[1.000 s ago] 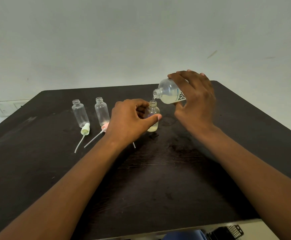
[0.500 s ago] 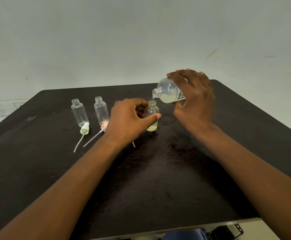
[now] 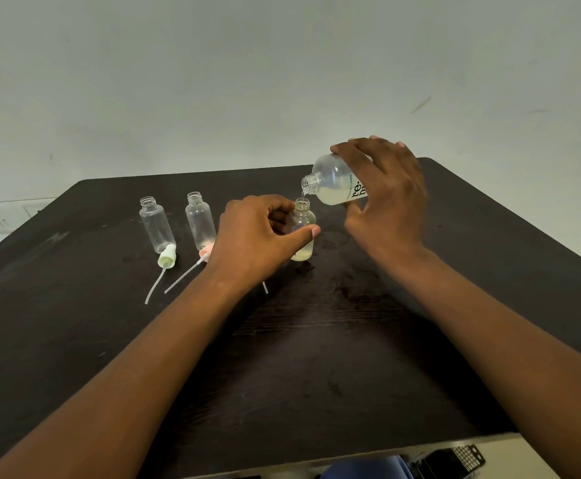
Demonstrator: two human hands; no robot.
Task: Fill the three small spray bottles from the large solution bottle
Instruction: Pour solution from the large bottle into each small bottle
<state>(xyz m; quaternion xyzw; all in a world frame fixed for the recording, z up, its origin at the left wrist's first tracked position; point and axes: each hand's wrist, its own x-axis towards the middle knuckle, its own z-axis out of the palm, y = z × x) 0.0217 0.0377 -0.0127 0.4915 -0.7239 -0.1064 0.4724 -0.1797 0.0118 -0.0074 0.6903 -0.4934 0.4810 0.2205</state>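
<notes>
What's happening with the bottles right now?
Left hand grips small bottle. Right hand tips large bottle, pouring. Two small bottles empty. Nothing blocking.

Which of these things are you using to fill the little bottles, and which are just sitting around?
For the job:
- large solution bottle, tipped by the right hand
- small bottle being filled, held by the left hand
- two empty small bottles
- green spray top and pink spray top, lying off

Just lying about:
- dark gadget below the table edge
</notes>
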